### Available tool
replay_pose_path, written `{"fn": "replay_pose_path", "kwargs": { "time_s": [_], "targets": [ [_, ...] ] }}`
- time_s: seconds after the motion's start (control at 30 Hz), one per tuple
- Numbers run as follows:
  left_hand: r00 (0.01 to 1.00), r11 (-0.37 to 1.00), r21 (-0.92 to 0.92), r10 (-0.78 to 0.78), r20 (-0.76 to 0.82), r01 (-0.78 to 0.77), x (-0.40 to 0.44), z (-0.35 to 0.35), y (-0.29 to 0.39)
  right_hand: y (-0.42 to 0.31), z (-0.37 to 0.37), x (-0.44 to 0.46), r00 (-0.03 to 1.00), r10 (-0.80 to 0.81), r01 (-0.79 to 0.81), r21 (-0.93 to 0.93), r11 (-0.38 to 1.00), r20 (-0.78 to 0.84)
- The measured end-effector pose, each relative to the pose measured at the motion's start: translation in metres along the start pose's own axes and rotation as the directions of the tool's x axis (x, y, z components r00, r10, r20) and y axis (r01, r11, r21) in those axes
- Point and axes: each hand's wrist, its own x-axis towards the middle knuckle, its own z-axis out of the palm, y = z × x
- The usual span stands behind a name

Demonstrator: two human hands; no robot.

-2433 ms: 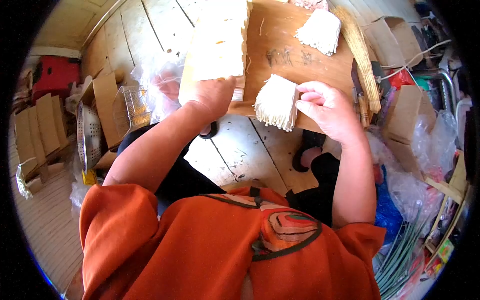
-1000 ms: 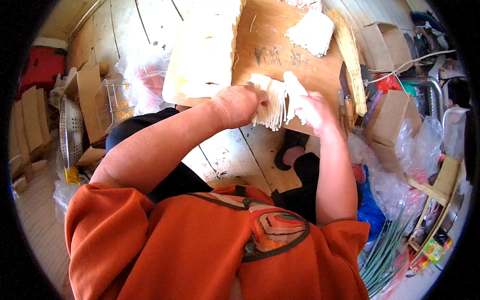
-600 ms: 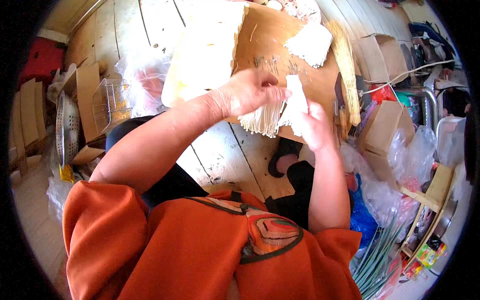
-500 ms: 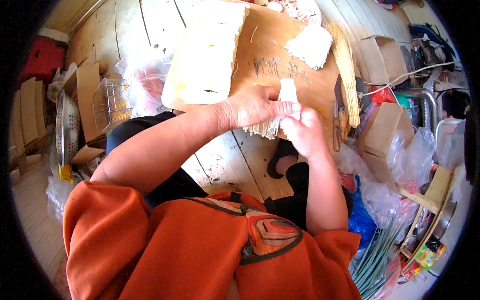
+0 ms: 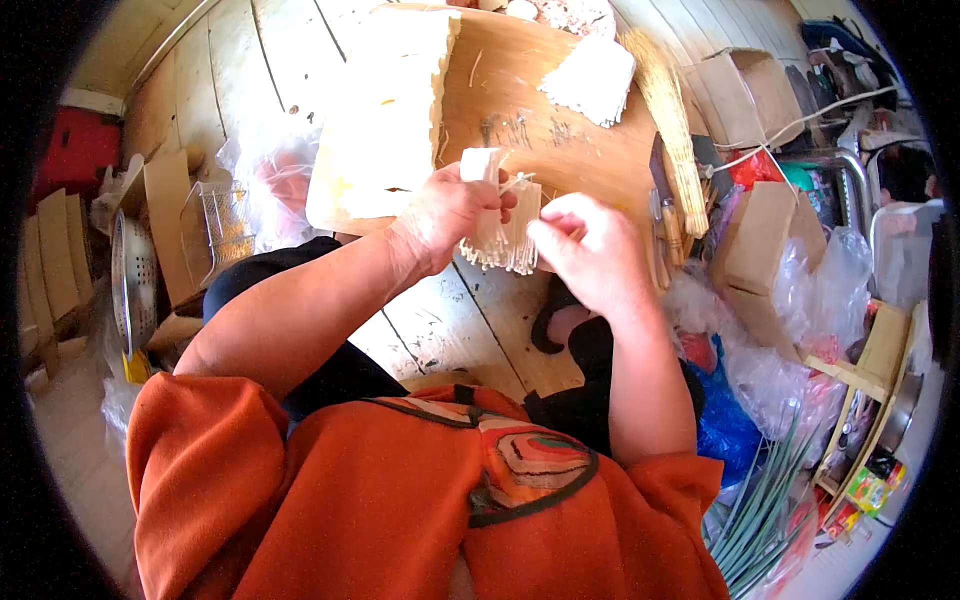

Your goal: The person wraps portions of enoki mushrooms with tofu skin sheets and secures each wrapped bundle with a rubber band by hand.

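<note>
No legible lettering
Dark marks (image 5: 508,130) on the wooden board (image 5: 590,165) and the small colourful packet (image 5: 868,490) are too indistinct to read.

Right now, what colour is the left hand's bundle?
The bundle is off-white, clearest in head view.

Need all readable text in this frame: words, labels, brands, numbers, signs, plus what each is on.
No text is readable.
Green-and-yellow packet, lower right: any print is too small and blurred.
Wooden board: dark marks, can't tell whether they're writing.
</note>
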Motion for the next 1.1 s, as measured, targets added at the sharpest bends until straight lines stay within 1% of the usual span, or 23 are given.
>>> {"fn": "replay_pose_path", "kwargs": {
  "time_s": [0.07,0.1,0.13,0.2,0.23,0.3,0.33,0.4,0.47,0.53,0.6,0.63,0.7,0.77,0.83,0.93,0.97,1.0,1.03,1.07,1.1],
  "targets": [
    [0.999,1.000,-0.008,-0.009,0.032,0.009,0.004,-0.006,-0.006,0.017,0.001,0.011,0.998,-0.034,0.039,0.113,0.993,-0.045],
    [0.992,1.000,0.021,0.006,0.122,-0.009,0.004,-0.008,-0.007,0.023,0.006,0.015,0.997,-0.043,0.053,0.188,0.981,-0.059],
    [0.978,0.999,0.046,0.019,0.210,-0.030,0.004,-0.009,-0.008,0.027,0.010,0.017,0.997,-0.037,0.048,0.193,0.980,-0.063],
    [0.971,0.995,0.083,0.033,0.238,-0.054,0.002,-0.007,-0.009,0.027,0.019,0.020,0.999,0.050,-0.048,0.335,0.941,0.004],
    [0.963,0.991,0.111,0.049,0.264,-0.081,0.000,-0.005,-0.009,0.030,0.022,0.021,0.999,0.049,-0.048,0.336,0.941,0.004],
    [0.973,0.993,0.110,0.025,0.231,-0.052,-0.004,0.000,-0.007,0.033,0.027,0.022,0.998,0.012,-0.037,0.494,0.869,0.054],
    [0.980,0.994,0.108,0.003,0.199,-0.025,-0.005,0.000,-0.006,0.032,0.027,0.022,0.998,0.010,-0.036,0.493,0.869,0.056],
    [0.978,0.992,0.127,-0.002,0.208,-0.025,-0.006,0.000,-0.004,0.029,0.022,0.021,0.994,0.085,-0.106,0.450,0.887,0.066],
    [0.976,0.989,0.147,-0.009,0.217,-0.024,-0.005,-0.002,-0.003,0.027,0.018,0.022,0.992,0.109,-0.126,0.447,0.885,0.063],
    [0.970,0.984,0.169,0.021,0.241,-0.063,-0.003,-0.004,-0.004,0.023,0.015,0.022,0.989,0.135,-0.148,0.444,0.884,0.060],
    [0.970,0.979,0.196,0.014,0.242,-0.063,-0.002,-0.004,-0.005,0.017,0.011,0.022,0.956,0.268,-0.288,0.566,0.772,0.121],
    [0.970,0.973,0.223,0.008,0.241,-0.064,-0.002,-0.004,-0.006,0.018,0.011,0.023,0.956,0.269,-0.289,0.566,0.772,0.121],
    [0.973,0.974,0.223,-0.007,0.233,-0.046,-0.003,-0.004,-0.006,0.024,0.013,0.026,0.956,0.234,-0.292,0.528,0.797,0.176],
    [0.974,0.974,0.223,-0.020,0.224,-0.031,-0.004,-0.002,-0.005,0.028,0.013,0.027,0.956,0.238,-0.294,0.515,0.805,0.172],
    [0.986,0.939,0.340,-0.110,0.124,0.062,-0.008,0.002,0.001,0.027,0.010,0.028,0.957,0.237,-0.289,0.502,0.816,0.166],
    [0.991,0.933,0.356,-0.091,0.102,0.050,-0.012,0.007,0.012,0.018,-0.002,0.023,0.969,0.190,-0.244,0.490,0.837,0.158],
    [0.991,0.933,0.357,-0.090,0.102,0.048,-0.012,0.007,0.015,0.013,-0.007,0.020,0.981,0.150,-0.190,0.431,0.882,0.126],
    [0.994,0.905,0.426,-0.039,0.098,-0.006,-0.012,0.007,0.019,0.010,-0.010,0.017,0.990,0.105,-0.134,0.367,0.921,0.097],
    [0.995,0.868,0.492,0.017,0.099,-0.064,-0.011,0.006,0.023,0.009,-0.012,0.015,0.991,0.098,-0.126,0.367,0.922,0.093],
    [0.995,0.867,0.493,0.025,0.099,-0.071,-0.011,0.006,0.027,0.008,-0.014,0.012,0.996,0.029,-0.059,0.399,0.915,0.082],
    [0.985,0.865,0.484,0.056,0.163,-0.130,-0.013,0.006,0.030,0.007,-0.015,0.010,0.997,-0.036,0.001,0.430,0.903,0.074]
  ]
}}
